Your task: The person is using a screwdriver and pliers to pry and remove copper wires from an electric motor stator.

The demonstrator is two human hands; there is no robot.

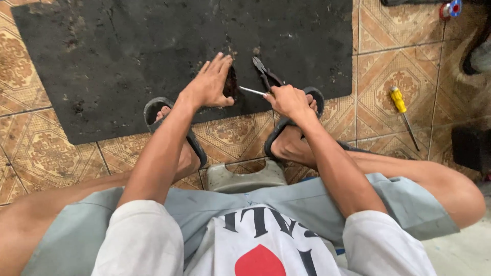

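Black mat: a large dark rubber mat point(128, 56), worn and stained, lies flat on the patterned brown floor tiles point(30, 143) in front of the seated person.
Left hand: the left hand point(208, 84) is open, with fingers spread, and presses flat on the mat. It holds nothing. Just beside its thumb there is a small dark rusty spot point(230, 82) on the mat.
Right hand: the right hand point(289, 99) is closed around the handles of dark metal pliers point(263, 72). The nose of the pliers points away from the person, over the mat.
Thin metal piece: a thin shiny metal rod point(251, 91) comes out of the right fist toward the left thumb. I cannot tell if it is a separate tool or part of the pliers.
Feet: both feet wear dark sandals point(153, 110), at the near edge of the mat.
Seat: a low grey plastic stool point(244, 178) shows between the legs.
Other tool: a screwdriver with yellow handle point(401, 110) lies on the tiles, well apart to the right.
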